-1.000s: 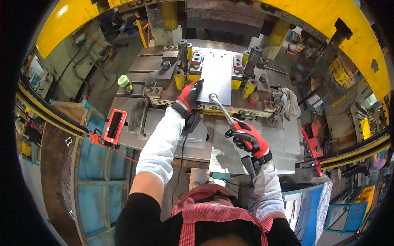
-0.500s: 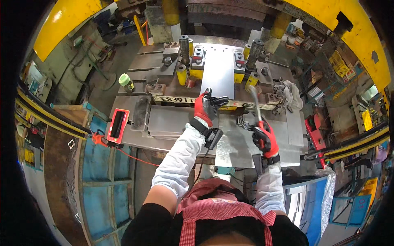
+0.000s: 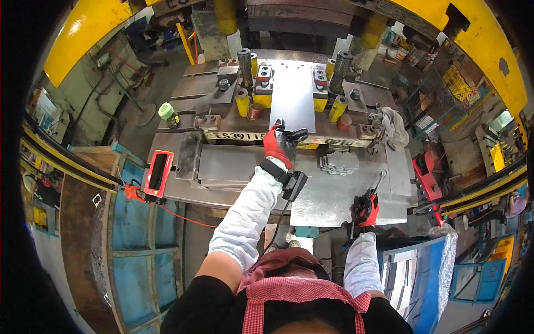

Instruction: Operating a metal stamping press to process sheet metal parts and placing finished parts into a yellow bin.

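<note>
My left hand (image 3: 281, 146), in a red and black glove, is open with its fingers stretched apart. It is just at the near edge of a bright flat metal sheet (image 3: 293, 106) lying in the die (image 3: 264, 89); whether it touches the sheet I cannot tell. My right hand (image 3: 365, 210), gloved alike, is closed around a slim metal hand tool (image 3: 381, 180) with a rounded tip that points up and away from me. Below the tool spreads a larger grey metal plate (image 3: 322, 195). Several small notched metal pieces (image 3: 339, 162) lie on it.
Stacked metal sheets (image 3: 228, 164) sit left of my left hand. Coiled guide posts (image 3: 245, 67) flank the die. A red-framed device (image 3: 159, 173), a green-capped bottle (image 3: 168, 114) and a grey rag (image 3: 391, 127) are around the bench. Yellow-striped bars (image 3: 478, 196) stand at both sides.
My right hand has drawn back toward me with the tool, away from the die and the notched pieces. My left hand has hardly moved, and the metal sheet remains in place.
</note>
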{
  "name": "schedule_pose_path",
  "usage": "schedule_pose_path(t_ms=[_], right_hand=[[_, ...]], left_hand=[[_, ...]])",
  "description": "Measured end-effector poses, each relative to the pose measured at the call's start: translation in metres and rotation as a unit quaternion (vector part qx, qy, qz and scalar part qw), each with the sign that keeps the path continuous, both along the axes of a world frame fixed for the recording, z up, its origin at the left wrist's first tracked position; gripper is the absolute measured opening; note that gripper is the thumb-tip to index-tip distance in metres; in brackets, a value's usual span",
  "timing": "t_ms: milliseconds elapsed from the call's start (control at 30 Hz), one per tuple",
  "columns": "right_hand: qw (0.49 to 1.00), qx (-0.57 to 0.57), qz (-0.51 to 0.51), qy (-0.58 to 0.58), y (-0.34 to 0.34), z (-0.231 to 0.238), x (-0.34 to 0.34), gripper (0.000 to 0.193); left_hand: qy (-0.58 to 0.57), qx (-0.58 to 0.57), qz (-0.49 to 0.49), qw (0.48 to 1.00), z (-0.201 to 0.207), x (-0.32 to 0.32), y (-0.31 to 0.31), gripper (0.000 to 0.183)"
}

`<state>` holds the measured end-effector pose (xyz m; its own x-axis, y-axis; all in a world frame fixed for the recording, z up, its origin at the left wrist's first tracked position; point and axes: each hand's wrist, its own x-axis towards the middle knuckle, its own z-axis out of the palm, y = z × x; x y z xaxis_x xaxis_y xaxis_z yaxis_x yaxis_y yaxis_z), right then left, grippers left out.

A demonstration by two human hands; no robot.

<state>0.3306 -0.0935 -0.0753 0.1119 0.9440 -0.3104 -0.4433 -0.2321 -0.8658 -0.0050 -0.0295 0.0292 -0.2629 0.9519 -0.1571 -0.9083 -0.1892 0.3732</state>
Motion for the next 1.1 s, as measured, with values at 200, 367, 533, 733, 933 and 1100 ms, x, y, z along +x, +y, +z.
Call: schedule_pose_path(t_ms=[200,367,533,733,933,1100], right_hand=[[0.997,0.062,-0.039,0.024,0.010,-0.028,0.014,0.016],[0.999,-0.003,-0.001,0.047,0.003,-0.009,0.007,0.018],[1.000,0.019,-0.010,0.010,0.005,-0.019,0.010,0.019],[0.998,0.047,-0.015,-0.039,0.005,-0.025,0.011,0.019],[0.999,0.049,-0.005,0.002,0.011,-0.036,0.018,0.017],[0.999,0.023,-0.003,0.033,0.008,-0.026,0.012,0.017]], left_hand=[[0.003,-0.032,0.011,0.999,0.010,0.011,0.006,0.040],[-0.009,-0.031,0.017,0.999,0.010,0.006,0.002,0.038],[0.030,-0.049,0.029,0.998,0.012,0.010,0.002,0.041],[0.000,-0.070,0.009,0.998,0.014,0.006,0.005,0.045],[-0.008,-0.079,0.008,0.997,0.016,0.007,0.007,0.045],[0.000,-0.069,0.013,0.998,0.010,0.002,0.006,0.045]])
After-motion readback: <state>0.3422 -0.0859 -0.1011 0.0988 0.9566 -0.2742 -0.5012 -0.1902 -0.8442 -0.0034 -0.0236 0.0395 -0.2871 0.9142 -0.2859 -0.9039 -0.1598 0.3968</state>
